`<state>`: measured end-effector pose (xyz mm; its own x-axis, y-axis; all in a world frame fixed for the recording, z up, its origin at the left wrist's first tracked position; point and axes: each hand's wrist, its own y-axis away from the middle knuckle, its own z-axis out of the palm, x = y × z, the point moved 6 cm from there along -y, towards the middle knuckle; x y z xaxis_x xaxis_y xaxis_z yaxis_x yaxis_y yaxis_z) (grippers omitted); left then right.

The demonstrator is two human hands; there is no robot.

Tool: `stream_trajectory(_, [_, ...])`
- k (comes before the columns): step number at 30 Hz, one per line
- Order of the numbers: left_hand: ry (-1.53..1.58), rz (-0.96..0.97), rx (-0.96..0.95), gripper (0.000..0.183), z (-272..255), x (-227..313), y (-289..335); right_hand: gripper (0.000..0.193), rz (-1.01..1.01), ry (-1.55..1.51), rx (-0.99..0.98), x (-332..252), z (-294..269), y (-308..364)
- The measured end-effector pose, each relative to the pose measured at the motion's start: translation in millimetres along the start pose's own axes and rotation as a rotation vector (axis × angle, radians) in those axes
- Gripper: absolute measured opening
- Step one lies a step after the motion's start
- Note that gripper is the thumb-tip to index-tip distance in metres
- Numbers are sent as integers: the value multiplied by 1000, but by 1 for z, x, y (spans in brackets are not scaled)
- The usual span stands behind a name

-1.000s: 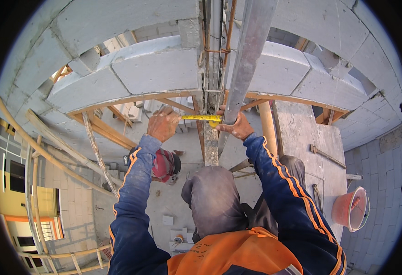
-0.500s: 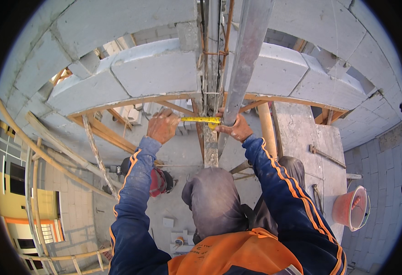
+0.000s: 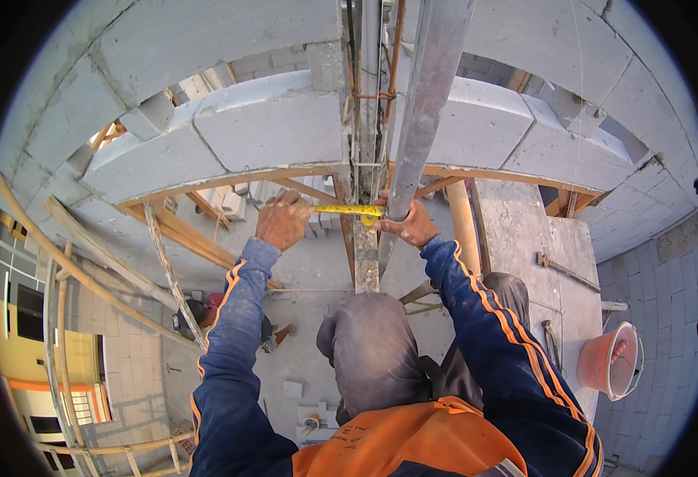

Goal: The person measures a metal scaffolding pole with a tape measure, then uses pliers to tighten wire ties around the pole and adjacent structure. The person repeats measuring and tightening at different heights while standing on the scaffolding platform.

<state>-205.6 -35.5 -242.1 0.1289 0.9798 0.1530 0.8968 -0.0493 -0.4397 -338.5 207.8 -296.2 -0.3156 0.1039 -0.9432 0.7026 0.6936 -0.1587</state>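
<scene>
My left hand (image 3: 283,220) is closed at one end of a yellow tape measure (image 3: 341,210); what lies inside its fingers is hidden. The blade runs level across a narrow upright concrete column form (image 3: 366,254) with steel bars above. At its other end, my right hand (image 3: 409,223) is wrapped round the lower part of a long grey metal bar (image 3: 428,95), fingertips showing on its left side beside the tape. A small yellow part of the tape hangs below the blade near the right thumb. The bar leans upward, slightly right.
Pale block walls (image 3: 273,131) rise either side above timber framing (image 3: 285,172). At right, a plank platform (image 3: 516,230) carries a hammer (image 3: 568,270) and a red bucket (image 3: 603,362). Bamboo and wooden poles (image 3: 102,278) stand at left. A co-worker (image 3: 206,310) is below, partly behind my left arm.
The co-worker below has moved left, partly behind my left sleeve. My hands, the tape measure and the metal bar stay almost in place.
</scene>
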Motion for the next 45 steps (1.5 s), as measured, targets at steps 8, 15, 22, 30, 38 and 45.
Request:
stream_trajectory(8, [15,-17,5,16,2,-1,1,75,15,-5,-9,5,0,-1])
stream_trajectory(15, [26,-17,2,15,4,-3,1,85,-6,-2,-8,9,1,-3])
stream_trajectory(22, [17,-10,25,12,4,-4,2,83,0,-8,-27,14,2,-5])
stream_trajectory(30, [25,6,41,12,3,-3,2,77,-2,9,-35,16,2,-6])
stream_trajectory(38, [5,0,35,14,4,-2,3,88,25,28,-53,15,3,-6])
stream_trajectory(45, [-6,39,108,12,3,-1,5,91,31,25,-68,14,2,-5])
